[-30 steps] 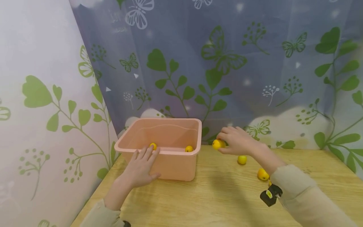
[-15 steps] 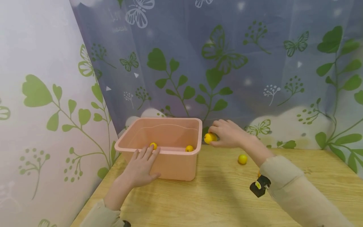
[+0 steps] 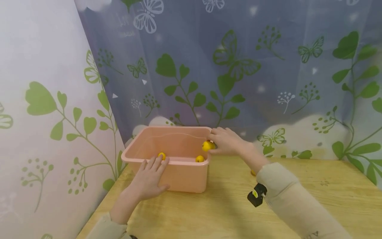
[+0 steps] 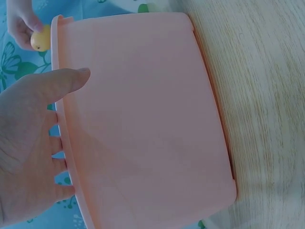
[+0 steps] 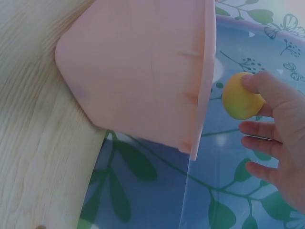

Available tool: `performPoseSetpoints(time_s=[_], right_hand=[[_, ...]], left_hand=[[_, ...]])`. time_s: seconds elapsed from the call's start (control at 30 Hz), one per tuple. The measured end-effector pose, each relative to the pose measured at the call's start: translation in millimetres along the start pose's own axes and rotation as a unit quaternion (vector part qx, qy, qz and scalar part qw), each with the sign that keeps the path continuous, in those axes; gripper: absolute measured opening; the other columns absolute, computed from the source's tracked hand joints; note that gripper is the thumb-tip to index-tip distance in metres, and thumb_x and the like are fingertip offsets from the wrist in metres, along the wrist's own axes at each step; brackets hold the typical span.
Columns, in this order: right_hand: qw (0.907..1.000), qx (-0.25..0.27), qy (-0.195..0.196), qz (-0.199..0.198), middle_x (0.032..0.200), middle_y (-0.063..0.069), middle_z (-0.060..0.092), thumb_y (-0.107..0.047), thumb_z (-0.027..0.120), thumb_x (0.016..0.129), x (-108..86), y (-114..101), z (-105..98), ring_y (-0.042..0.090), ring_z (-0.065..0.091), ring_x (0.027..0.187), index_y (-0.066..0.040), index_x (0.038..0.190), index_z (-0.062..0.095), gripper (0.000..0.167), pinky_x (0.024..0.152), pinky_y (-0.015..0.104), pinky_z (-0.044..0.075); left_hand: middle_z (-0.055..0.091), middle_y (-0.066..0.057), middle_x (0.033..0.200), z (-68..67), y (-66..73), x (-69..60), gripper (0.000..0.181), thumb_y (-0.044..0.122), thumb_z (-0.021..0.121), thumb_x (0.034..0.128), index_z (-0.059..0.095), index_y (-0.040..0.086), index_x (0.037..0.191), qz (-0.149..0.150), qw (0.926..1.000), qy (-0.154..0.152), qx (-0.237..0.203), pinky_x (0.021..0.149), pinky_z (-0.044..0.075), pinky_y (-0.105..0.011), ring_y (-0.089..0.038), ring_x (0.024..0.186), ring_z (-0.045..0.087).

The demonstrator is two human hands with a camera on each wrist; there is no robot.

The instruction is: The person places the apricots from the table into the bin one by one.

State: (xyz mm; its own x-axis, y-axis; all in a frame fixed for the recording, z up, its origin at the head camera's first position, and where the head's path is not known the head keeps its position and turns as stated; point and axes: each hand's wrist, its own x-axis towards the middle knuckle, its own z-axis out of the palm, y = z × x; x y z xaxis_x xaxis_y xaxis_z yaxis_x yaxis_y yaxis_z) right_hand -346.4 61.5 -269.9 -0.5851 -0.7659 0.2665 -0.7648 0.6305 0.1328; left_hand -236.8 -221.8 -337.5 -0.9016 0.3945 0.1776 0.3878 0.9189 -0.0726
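A pink bin [image 3: 182, 176] stands on the wooden table, with one yellow fruit [image 3: 199, 159] at its right inside and another [image 3: 161, 155] behind the left fingertips. My left hand [image 3: 147, 181] rests on the near rim, fingers straight over it; in the left wrist view the thumb lies against the bin's outer wall [image 4: 143, 105]. At the bin's right rim, my right hand [image 3: 228, 142] pinches a yellow fruit [image 3: 207, 146] between thumb and fingers. The right wrist view shows that held fruit [image 5: 242, 96] just beyond the rim, the other fingers [image 5: 259, 138] loosely bent.
Part of another yellow fruit [image 3: 253, 172] shows beside the right sleeve on the table [image 3: 191, 215]. A patterned blue cloth [image 3: 191, 66] hangs behind the table, and a pale leaf-patterned one [image 3: 53, 139] is at the left.
My right hand has carried its fruit leftward, from over the table to the bin's right rim. The right sleeve now hides fruit seen earlier on the table. My left hand stays put.
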Motion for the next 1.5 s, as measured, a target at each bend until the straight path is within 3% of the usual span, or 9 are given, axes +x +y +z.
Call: performPoseSetpoints(time_s=[0.13,0.33,0.67,0.87,0.93,1.13,1.3,1.5], right_hand=[[0.9999,0.007,-0.014,0.003,0.095,-0.001,0.051,-0.041,0.062,0.084,7.7,-8,3,0.019,0.046,0.084,-0.014,0.101,0.062,0.031,0.067,0.034,0.036],[0.9995,0.010,-0.025,0.014,0.108,0.002,0.054,-0.040,0.058,0.085,17.4,-18,6,0.019,0.049,0.099,-0.014,0.108,0.063,0.035,0.073,0.038,0.041],[0.9996,-0.013,-0.025,0.004,0.098,0.002,0.055,-0.039,0.057,0.087,33.2,-27,9,0.020,0.050,0.093,-0.013,0.103,0.062,0.031,0.073,0.039,0.041],[0.9988,-0.002,-0.047,0.017,0.116,0.005,0.057,-0.041,0.057,0.089,34.0,-29,3,0.025,0.049,0.112,-0.013,0.112,0.062,0.037,0.089,0.047,0.041],[0.9985,0.006,-0.048,0.025,0.121,0.005,0.055,-0.041,0.058,0.089,32.3,-29,0,0.027,0.045,0.118,-0.013,0.114,0.062,0.038,0.093,0.050,0.039],[0.9987,0.014,-0.041,0.027,0.119,0.005,0.054,-0.040,0.058,0.089,19.0,-23,0,0.024,0.048,0.114,-0.014,0.111,0.062,0.035,0.086,0.046,0.042],[0.9996,0.006,-0.023,0.015,0.110,0.003,0.057,-0.040,0.058,0.089,-2.2,-12,7,0.023,0.053,0.100,-0.014,0.109,0.063,0.033,0.079,0.042,0.044],[0.9995,0.017,-0.012,0.023,0.101,0.003,0.059,-0.038,0.060,0.088,-33.5,4,14,0.023,0.053,0.095,-0.013,0.108,0.065,0.032,0.078,0.041,0.044]], left_hand=[[0.018,-0.024,0.149,2.0,-0.1,-1.2,0.083,0.043,0.060,0.0863,0.022,0.001,0.146,0.001,1.0000,0.003,0.000,0.106,0.014,-0.060,-0.042,0.135,0.017],[0.017,-0.024,0.150,3.3,-0.8,-0.5,0.084,0.044,0.061,0.0861,0.020,0.002,0.147,0.000,1.0000,0.008,-0.001,0.106,0.014,-0.060,-0.042,0.136,0.016],[0.017,-0.024,0.150,5.9,-2.0,-0.3,0.085,0.044,0.061,0.0855,0.020,0.002,0.147,0.002,0.9999,0.011,0.002,0.106,0.015,-0.060,-0.042,0.136,0.016],[0.017,-0.024,0.150,5.1,-1.3,0.0,0.085,0.043,0.062,0.0854,0.020,0.002,0.147,0.001,1.0000,0.009,0.000,0.106,0.014,-0.060,-0.042,0.136,0.016],[0.017,-0.024,0.150,4.5,-1.1,-0.2,0.085,0.043,0.062,0.0852,0.020,0.002,0.147,0.001,1.0000,0.009,0.002,0.106,0.014,-0.060,-0.042,0.136,0.016],[0.018,-0.024,0.149,3.9,-0.2,-0.9,0.085,0.043,0.062,0.0850,0.022,0.001,0.146,0.000,0.9999,0.011,0.002,0.106,0.015,-0.060,-0.042,0.135,0.017],[0.017,-0.024,0.149,4.0,-0.9,-0.8,0.086,0.044,0.061,0.0851,0.020,0.001,0.147,-0.002,1.0000,0.007,0.005,0.106,0.014,-0.060,-0.042,0.135,0.016],[0.018,-0.024,0.149,4.8,-1.6,0.0,0.086,0.045,0.061,0.0849,0.020,0.001,0.147,0.001,0.9999,0.010,0.008,0.106,0.015,-0.059,-0.042,0.135,0.018]])
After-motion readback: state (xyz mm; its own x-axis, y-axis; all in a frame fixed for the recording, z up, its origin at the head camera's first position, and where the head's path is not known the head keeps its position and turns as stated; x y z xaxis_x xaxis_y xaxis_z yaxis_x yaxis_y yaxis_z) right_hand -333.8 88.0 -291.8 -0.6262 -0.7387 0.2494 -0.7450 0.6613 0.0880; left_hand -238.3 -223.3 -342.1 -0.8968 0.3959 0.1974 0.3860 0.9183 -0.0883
